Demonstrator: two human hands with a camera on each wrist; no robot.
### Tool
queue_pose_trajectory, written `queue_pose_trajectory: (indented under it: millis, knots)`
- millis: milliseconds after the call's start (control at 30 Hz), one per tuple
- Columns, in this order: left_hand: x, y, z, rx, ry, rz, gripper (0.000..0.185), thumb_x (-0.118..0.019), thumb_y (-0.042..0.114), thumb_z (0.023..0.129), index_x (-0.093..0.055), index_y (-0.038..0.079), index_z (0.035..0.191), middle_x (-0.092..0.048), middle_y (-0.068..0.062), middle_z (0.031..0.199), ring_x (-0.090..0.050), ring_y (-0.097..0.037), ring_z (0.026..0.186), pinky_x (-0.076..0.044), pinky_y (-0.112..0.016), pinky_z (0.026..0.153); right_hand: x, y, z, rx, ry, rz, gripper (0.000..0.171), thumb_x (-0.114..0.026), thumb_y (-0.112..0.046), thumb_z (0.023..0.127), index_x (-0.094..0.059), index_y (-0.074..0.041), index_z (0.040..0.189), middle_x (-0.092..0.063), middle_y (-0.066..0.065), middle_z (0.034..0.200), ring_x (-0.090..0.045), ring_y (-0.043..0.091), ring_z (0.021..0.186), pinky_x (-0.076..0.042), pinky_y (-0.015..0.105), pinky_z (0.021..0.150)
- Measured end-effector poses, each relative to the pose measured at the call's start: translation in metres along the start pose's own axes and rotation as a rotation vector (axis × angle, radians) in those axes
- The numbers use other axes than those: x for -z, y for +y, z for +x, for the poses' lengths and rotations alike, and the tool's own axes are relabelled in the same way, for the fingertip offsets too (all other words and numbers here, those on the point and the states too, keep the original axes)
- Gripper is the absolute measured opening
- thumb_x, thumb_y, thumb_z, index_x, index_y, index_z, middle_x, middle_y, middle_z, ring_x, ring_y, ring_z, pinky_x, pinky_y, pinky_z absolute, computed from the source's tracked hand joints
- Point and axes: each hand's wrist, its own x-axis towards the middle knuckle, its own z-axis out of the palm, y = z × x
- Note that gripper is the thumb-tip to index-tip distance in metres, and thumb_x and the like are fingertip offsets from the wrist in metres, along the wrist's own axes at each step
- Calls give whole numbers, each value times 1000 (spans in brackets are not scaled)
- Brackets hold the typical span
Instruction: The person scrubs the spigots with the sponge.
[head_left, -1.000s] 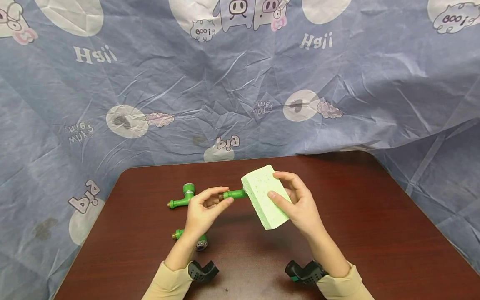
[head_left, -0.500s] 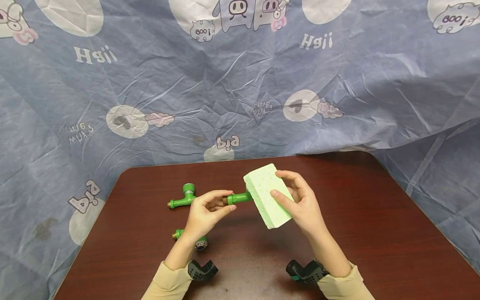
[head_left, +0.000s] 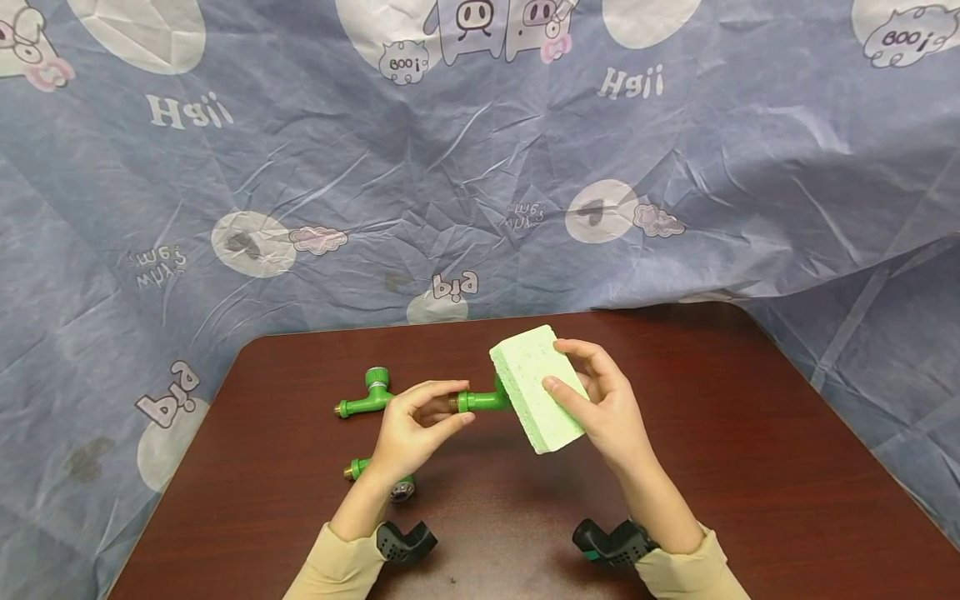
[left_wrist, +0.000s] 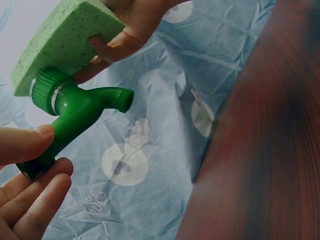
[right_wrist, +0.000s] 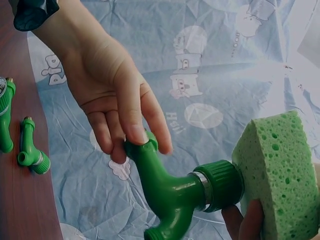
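Above the dark wooden table (head_left: 750,467) my left hand (head_left: 416,425) pinches the threaded end of a green plastic tap (head_left: 480,402) between thumb and fingers. My right hand (head_left: 600,408) grips a pale green sponge (head_left: 536,387) and presses its side against the tap's round cap. The left wrist view shows the tap (left_wrist: 75,117) with its spout pointing right and the sponge (left_wrist: 62,37) on the cap. In the right wrist view the tap (right_wrist: 180,192) meets the sponge (right_wrist: 277,175) at its cap.
Two more green taps lie on the table: one (head_left: 363,396) beyond my left hand, another (head_left: 360,468) partly hidden under my left wrist. A blue printed cloth (head_left: 480,167) hangs behind and around the table. Bare table stretches to the right.
The held tap has turned in my left fingers and shifted slightly right; the sponge has slid a little up along its cap. Both hands keep their grips.
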Motion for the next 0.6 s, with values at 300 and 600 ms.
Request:
queue_pose_trajectory:
  millis: [300,600]
  knots:
    - [-1,7,1,-11,5,43,28,-71,-14,74,-63,-13,100,-67,-23,84,-66,-14,69,-54,-26,56,0,0,1,-14,27,-4,42,-62,8,85,-48,3,124,-64,11,91,-65,17,69,-55,33,49]
    - [0,10,1,13,40,45,27,-71,-13,75,-64,-11,101,-67,-23,83,-65,-11,72,-56,-28,62,10,1,5,-40,51,-97,40,-65,3,85,-53,0,122,-62,9,101,-63,15,80,-55,27,54]
